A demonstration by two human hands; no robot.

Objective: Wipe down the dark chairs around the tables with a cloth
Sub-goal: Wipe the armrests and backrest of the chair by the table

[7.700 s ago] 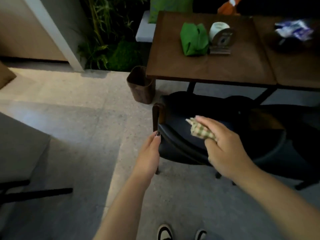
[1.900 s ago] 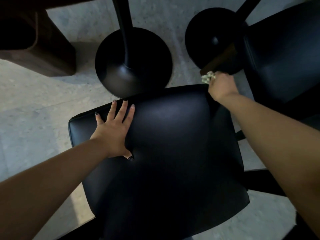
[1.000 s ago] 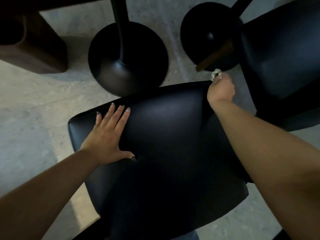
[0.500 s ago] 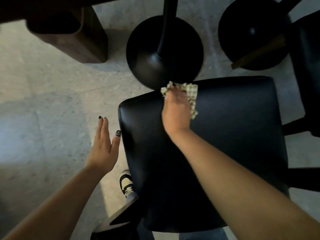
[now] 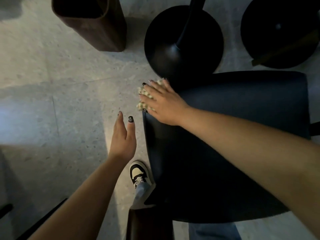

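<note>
Right hand (image 5: 164, 104) presses cloth (image 5: 144, 96) flat-fingered at chair seat (image 5: 225, 135) corner; left hand (image 5: 123, 135) relaxed, empty. Risk: cloth slides off the seat edge.

A brown bin (image 5: 97, 26) stands on the grey speckled floor (image 5: 52, 94) at the upper left. To its right sits a round black table base (image 5: 183, 42) with its post rising from the middle, and a second black base (image 5: 280, 32) lies at the upper right. A black-and-cream shoe (image 5: 138, 174) rests on the floor below, with a denim trouser leg (image 5: 214, 231) at the bottom edge.
</note>
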